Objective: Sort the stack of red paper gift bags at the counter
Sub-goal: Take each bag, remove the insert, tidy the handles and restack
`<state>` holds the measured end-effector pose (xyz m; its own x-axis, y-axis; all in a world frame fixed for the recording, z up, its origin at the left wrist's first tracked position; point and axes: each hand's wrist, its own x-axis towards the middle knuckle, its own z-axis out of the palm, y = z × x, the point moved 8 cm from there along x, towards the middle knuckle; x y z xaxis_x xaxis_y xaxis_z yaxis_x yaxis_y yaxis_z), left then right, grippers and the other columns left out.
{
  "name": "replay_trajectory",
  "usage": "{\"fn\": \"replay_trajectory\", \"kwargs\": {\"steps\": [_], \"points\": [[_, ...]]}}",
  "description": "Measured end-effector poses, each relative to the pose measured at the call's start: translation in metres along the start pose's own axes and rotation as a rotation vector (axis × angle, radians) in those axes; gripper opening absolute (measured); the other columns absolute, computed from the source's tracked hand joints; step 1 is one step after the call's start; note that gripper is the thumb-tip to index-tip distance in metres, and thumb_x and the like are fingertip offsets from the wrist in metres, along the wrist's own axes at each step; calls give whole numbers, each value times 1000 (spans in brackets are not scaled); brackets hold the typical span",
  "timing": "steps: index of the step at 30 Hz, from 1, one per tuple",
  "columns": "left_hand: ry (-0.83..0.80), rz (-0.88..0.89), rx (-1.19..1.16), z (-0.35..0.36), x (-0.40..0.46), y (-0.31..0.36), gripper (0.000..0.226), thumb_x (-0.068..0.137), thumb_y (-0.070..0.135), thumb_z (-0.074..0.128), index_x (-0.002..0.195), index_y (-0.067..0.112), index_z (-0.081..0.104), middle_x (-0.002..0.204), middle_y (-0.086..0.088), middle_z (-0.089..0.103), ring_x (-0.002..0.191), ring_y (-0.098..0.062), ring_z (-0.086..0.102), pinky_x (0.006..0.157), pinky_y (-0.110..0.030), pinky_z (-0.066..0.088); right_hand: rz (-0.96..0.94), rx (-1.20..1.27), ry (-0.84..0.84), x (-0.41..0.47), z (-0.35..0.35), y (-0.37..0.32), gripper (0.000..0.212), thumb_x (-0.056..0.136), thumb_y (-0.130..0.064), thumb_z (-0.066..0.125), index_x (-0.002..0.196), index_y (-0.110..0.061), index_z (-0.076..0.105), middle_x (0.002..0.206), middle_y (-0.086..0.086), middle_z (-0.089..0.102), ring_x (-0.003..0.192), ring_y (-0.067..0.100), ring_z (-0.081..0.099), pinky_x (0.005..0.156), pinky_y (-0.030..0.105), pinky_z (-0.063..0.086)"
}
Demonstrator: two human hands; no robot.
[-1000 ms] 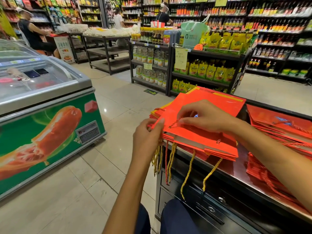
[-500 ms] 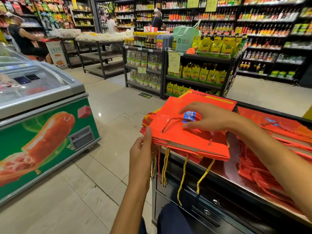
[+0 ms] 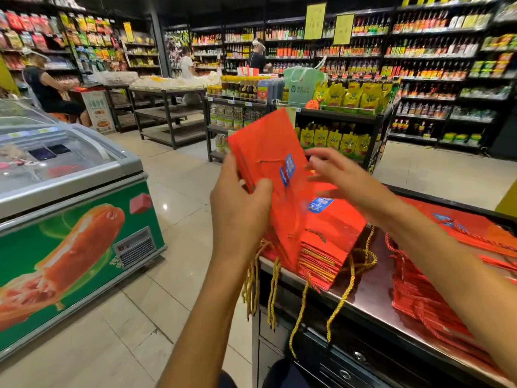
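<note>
A bundle of flat red paper gift bags [image 3: 265, 152] with blue labels stands tilted up on its edge at the counter's left corner. My left hand [image 3: 240, 203] grips the bundle's left side, thumb on the front face. My right hand [image 3: 338, 175] hovers just to its right with fingers spread and loosely bent, holding nothing. Under the raised bundle lies the rest of the stack [image 3: 333, 242], flat on the dark counter [image 3: 372, 292]. Gold cord handles [image 3: 344, 298] hang over the front edge. A second pile of red bags [image 3: 419, 298] lies to the right, partly behind my right forearm.
A chest freezer [image 3: 72, 219] with a sausage picture stands to the left across a tiled aisle. Drawers [image 3: 344, 371] sit under the counter. A display rack of yellow pouches [image 3: 347, 107] is behind the bags. People stand far back among the shelves.
My left hand moved from the hanging cords up to the bags and lifted a bundle upright. My right hand came off the top bag and now hovers beside it.
</note>
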<state>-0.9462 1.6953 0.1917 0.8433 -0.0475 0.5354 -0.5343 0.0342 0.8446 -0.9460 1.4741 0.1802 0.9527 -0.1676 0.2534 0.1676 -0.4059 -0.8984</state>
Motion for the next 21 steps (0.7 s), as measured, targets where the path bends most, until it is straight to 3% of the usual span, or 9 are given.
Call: {"fn": "replay_trajectory", "kwargs": {"steps": [3, 5, 7, 9, 11, 13, 16, 18, 21], "points": [[-145, 277, 337, 22, 8, 34, 34, 91, 14, 59, 121, 28, 61, 101, 9, 69, 93, -8, 65, 79, -31, 55, 87, 273, 152, 10, -30, -4, 44, 101, -57, 51, 135, -30, 54, 130, 10, 62, 105, 24, 73, 86, 47, 62], [-309, 402, 526, 44, -2, 32, 43, 90, 21, 55, 132, 27, 58, 116, 1, 68, 104, -24, 65, 83, -43, 56, 125, 300, 207, 15, -45, 2, 43, 100, -56, 53, 131, -26, 55, 130, 16, 61, 94, 23, 74, 71, 37, 63], [-449, 454, 707, 64, -20, 15, 44, 89, 24, 51, 133, 29, 53, 119, 0, 66, 103, -29, 65, 77, -46, 56, 147, 56, 193, 15, -51, 10, 33, 101, -45, 58, 124, -22, 62, 129, 12, 65, 93, 16, 69, 66, 23, 55], [-566, 489, 806, 81, -45, -5, 45, 89, 20, 53, 132, 29, 49, 111, -1, 66, 97, -33, 65, 72, -45, 55, 109, -327, 110, 19, -45, 21, 24, 99, -35, 64, 116, -21, 72, 123, 5, 70, 106, 19, 67, 81, 27, 51], [-657, 516, 846, 93, -68, -22, 48, 87, 18, 57, 133, 27, 49, 103, -3, 67, 94, -34, 63, 70, -44, 51, 83, -632, -94, 16, -21, 37, 21, 99, -34, 64, 115, -25, 74, 121, -1, 71, 113, 19, 65, 95, 31, 48], [-698, 543, 825, 100, -79, -35, 40, 89, 25, 64, 127, 22, 54, 103, -2, 65, 100, -32, 59, 78, -43, 48, 95, -772, -277, 5, 7, 52, 26, 99, -39, 63, 123, -30, 70, 124, -8, 68, 113, 13, 62, 93, 28, 45], [-641, 579, 735, 89, -84, -40, 36, 94, 45, 65, 117, 17, 64, 114, 0, 66, 113, -25, 56, 96, -38, 46, 83, -834, -374, -10, 28, 62, 37, 101, -42, 59, 137, -36, 61, 130, -13, 61, 116, 10, 56, 93, 27, 42], [-508, 579, 698, 63, -82, -40, 31, 99, 43, 61, 113, 16, 68, 115, 1, 65, 110, -23, 57, 93, -37, 48, 61, -861, -367, -12, 28, 62, 39, 100, -46, 58, 137, -36, 60, 135, -12, 62, 120, 12, 57, 100, 31, 44], [-257, 530, 728, 11, -78, -51, 20, 99, 31, 64, 108, 15, 71, 110, 0, 66, 104, -24, 59, 89, -39, 49, -22, -951, -321, -7, 26, 50, 34, 97, -48, 62, 127, -33, 68, 126, -7, 68, 112, 16, 62, 94, 34, 48]]}}
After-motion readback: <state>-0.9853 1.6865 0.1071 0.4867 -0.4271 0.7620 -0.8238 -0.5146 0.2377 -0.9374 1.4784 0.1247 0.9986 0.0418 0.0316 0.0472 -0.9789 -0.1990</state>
